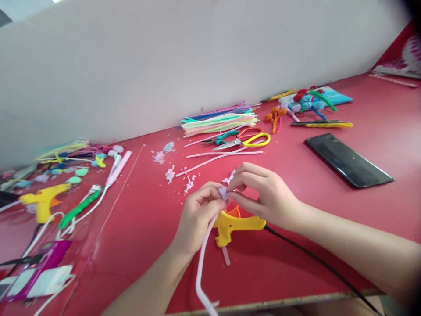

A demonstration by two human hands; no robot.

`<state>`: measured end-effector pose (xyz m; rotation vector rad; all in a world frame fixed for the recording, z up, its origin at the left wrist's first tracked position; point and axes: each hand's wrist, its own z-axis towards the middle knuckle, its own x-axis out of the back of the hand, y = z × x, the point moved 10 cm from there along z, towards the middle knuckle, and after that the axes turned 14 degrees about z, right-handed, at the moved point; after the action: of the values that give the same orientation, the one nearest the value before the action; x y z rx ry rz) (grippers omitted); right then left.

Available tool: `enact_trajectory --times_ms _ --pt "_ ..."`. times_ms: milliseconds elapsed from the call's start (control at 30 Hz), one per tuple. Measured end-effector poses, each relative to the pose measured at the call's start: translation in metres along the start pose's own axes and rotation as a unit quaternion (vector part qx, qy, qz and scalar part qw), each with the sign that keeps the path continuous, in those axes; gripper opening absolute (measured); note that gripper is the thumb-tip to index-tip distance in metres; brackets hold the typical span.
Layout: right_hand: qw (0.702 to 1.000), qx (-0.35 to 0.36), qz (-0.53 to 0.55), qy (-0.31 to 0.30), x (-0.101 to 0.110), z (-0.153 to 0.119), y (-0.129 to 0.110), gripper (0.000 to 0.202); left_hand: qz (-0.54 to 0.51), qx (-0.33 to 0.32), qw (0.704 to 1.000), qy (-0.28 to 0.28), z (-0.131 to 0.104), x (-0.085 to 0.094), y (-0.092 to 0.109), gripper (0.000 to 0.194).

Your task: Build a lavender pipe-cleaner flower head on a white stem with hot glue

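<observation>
My left hand [203, 211] is closed on a pale lilac pipe cleaner [202, 267], whose long end hangs down toward the table's front edge. At its top sits a small fuzzy lilac tuft [222, 192], pinched between the fingers of my left hand and those of my right hand [259, 191]. How the tuft joins the pipe cleaner is hidden by the fingers. Just below both hands lies a yellow glue gun [240, 224] with an orange trigger, a clear glue stick poking out and a black cord running right. Lilac fluff [229, 177] lies behind the fingers.
Yellow-handled scissors [241, 142], teal-and-red pliers [220, 138] and a bundle of pipe cleaners [220, 123] lie at the back. A black phone [348, 160] rests at right. Another yellow glue gun [44, 199], a pink curling-iron-like tool [118, 169] and cables crowd the left.
</observation>
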<state>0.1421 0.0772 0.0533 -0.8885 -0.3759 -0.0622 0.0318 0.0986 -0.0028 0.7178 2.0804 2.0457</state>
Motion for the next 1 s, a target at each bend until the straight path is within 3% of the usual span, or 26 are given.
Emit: enact_trajectory --times_ms 367,1000 --pt "0.999 -0.04 0.031 0.0 -0.0023 -0.0003 0.0075 0.008 -0.013 0.021 1.0 -0.016 0.0013 -0.0034 -0.0044 0.017" --pt "1.0 -0.007 0.014 -0.021 -0.0043 0.0018 0.0028 0.008 -0.023 0.036 0.999 -0.014 0.0025 -0.0045 -0.0037 0.016"
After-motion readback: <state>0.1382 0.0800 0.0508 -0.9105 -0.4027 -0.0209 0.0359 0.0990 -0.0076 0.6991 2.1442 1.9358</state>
